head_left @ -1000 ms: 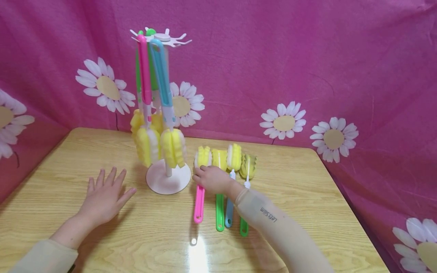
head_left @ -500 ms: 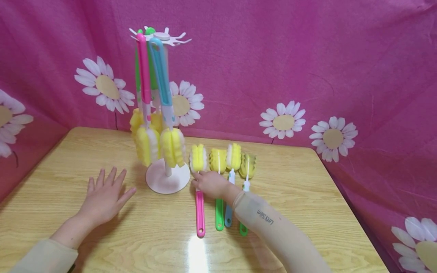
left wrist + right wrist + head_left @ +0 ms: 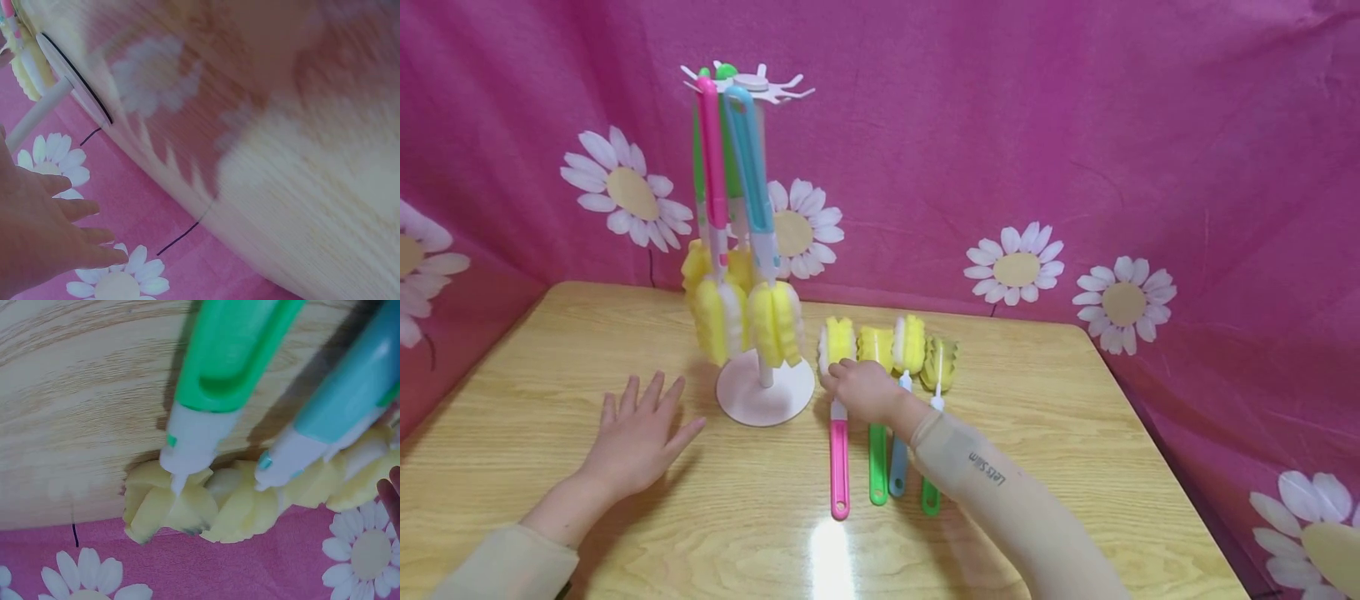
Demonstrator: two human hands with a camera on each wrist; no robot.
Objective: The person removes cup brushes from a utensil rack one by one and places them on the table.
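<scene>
A pink-handled sponge bottle brush (image 3: pixel 839 467) lies on the table at the left end of a row. My right hand (image 3: pixel 867 392) grips it near its neck, just below the yellow and white sponge head, and covers that part. Beside it lie a green-handled brush (image 3: pixel 877 471), a blue-handled brush (image 3: pixel 898 467) and another green-handled brush (image 3: pixel 931 496) with a darker sponge. The right wrist view shows a green handle (image 3: pixel 231 356) and a blue handle (image 3: pixel 350 381) close up. My left hand (image 3: pixel 634 446) is spread flat, fingers straight, over the table to the left, holding nothing.
A white stand (image 3: pixel 765 396) with a round base rises between the hands. From its hooked top (image 3: pixel 751 82) hang a pink brush (image 3: pixel 712 158), a blue brush (image 3: pixel 748 158) and green ones behind. A pink curtain (image 3: pixel 895 150) with daisies borders the wooden table (image 3: pixel 1037 400).
The pink brush slid toward the table's front, and its sponge head turned. My right hand shifted down with it, then slightly up again. The left hand stayed put.
</scene>
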